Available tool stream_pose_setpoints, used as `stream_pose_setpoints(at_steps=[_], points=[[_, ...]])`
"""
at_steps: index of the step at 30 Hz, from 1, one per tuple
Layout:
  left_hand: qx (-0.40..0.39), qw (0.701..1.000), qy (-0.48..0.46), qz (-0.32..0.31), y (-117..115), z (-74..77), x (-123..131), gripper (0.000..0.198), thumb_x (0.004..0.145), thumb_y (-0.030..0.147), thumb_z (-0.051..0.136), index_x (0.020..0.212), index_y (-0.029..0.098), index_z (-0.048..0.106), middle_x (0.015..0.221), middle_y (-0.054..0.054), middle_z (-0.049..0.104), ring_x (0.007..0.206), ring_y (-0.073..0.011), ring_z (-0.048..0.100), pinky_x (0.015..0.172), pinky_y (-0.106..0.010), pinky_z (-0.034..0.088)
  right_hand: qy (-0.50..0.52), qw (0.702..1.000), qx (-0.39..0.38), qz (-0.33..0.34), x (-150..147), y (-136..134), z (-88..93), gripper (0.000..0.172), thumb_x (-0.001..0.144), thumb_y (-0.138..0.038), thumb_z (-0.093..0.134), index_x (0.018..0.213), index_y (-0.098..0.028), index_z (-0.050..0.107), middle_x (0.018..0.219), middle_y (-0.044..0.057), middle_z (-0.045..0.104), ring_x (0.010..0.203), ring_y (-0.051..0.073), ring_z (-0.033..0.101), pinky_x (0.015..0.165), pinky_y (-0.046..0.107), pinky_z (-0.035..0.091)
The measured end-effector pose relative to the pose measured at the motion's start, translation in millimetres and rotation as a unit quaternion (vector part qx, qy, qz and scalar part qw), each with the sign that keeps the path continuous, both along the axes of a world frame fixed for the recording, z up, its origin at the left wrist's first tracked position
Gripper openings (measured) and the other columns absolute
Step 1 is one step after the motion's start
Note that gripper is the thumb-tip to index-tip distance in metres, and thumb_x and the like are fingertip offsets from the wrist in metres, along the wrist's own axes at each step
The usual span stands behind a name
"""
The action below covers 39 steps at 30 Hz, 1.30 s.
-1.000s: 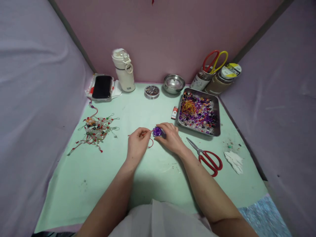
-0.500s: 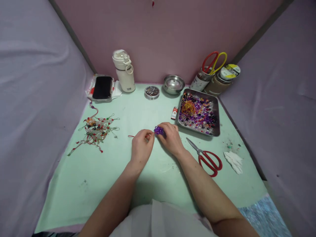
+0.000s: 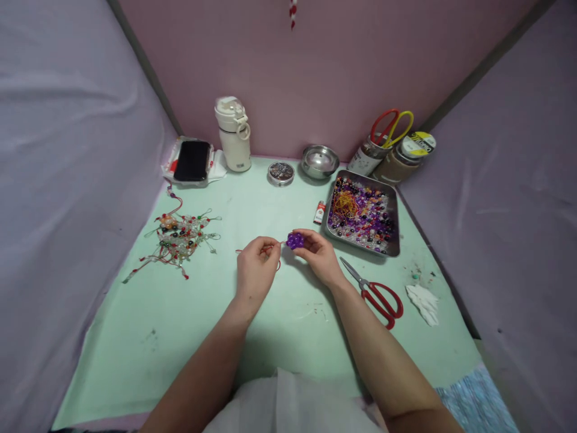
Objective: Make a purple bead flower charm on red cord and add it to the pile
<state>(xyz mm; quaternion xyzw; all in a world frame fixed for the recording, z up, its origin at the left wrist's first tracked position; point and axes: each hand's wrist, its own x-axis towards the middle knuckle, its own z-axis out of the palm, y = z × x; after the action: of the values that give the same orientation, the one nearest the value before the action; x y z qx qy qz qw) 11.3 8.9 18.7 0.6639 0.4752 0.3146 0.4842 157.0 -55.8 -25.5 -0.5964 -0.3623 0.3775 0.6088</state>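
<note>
My right hand (image 3: 319,255) pinches a purple bead cluster (image 3: 295,240) between thumb and fingertips, just above the green table (image 3: 189,313). My left hand (image 3: 256,269) sits close beside it, fingers pinched on a thin red cord (image 3: 243,250) that runs to the cluster and loops under the hand. Both hands are near the middle of the table, almost touching.
A metal tray of mixed beads (image 3: 363,211) lies to the right, red scissors (image 3: 377,293) in front of it and a crumpled tissue (image 3: 422,302) beyond. Finished beaded strings (image 3: 180,237) lie at left. Along the back stand a phone (image 3: 192,160), a white bottle (image 3: 234,135), a round tin (image 3: 280,173), a steel bowl (image 3: 320,161) and jars (image 3: 396,157).
The left hand moved right, closer to the bead cluster, and the cluster now shows more clearly at the right fingertips. The camera tipped slightly.
</note>
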Motion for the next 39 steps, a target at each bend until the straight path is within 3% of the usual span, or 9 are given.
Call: stream_pose_setpoints(at_steps=[9, 30, 39], points=[[0.006, 0.999, 0.029, -0.02, -0.5, 7.3, -2.7, 0.01, 0.076, 0.025, 0.059, 0.074, 0.018, 0.066, 0.07, -0.002, 0.067, 0.065, -0.0143, 0.06, 0.064, -0.025, 0.046, 0.02, 1.0, 0.003, 0.005, -5.1, -1.4, 1.4, 0.038, 0.068, -0.022, 0.074, 0.105, -0.027, 0.065, 0.112, 0.004, 0.068, 0.104, 0.021, 0.063, 0.099, 0.043, 0.047], [0.002, 0.996, 0.079, -0.045, 0.5, -0.5, -1.6, 0.012, 0.074, 0.024, 0.055, 0.073, 0.019, 0.066, 0.067, -0.001, 0.068, 0.058, -0.0143, 0.06, 0.06, -0.026, 0.044, -0.037, 0.998, 0.029, 0.038, -5.6, -3.2, 4.1, 0.033, 0.071, -0.021, 0.072, 0.103, -0.027, 0.066, 0.11, 0.003, 0.067, 0.104, 0.02, 0.062, 0.098, 0.04, 0.047], [-0.003, 0.996, 0.072, -0.05, 0.3, -1.3, -0.2, 0.013, 0.076, 0.027, 0.057, 0.073, 0.018, 0.066, 0.062, 0.0, 0.067, 0.054, -0.0136, 0.058, 0.055, -0.024, 0.042, -0.054, 0.997, 0.039, 0.045, -4.6, -2.5, -2.8, 0.036, 0.072, -0.022, 0.072, 0.107, -0.028, 0.066, 0.111, 0.004, 0.067, 0.104, 0.02, 0.062, 0.097, 0.041, 0.047]])
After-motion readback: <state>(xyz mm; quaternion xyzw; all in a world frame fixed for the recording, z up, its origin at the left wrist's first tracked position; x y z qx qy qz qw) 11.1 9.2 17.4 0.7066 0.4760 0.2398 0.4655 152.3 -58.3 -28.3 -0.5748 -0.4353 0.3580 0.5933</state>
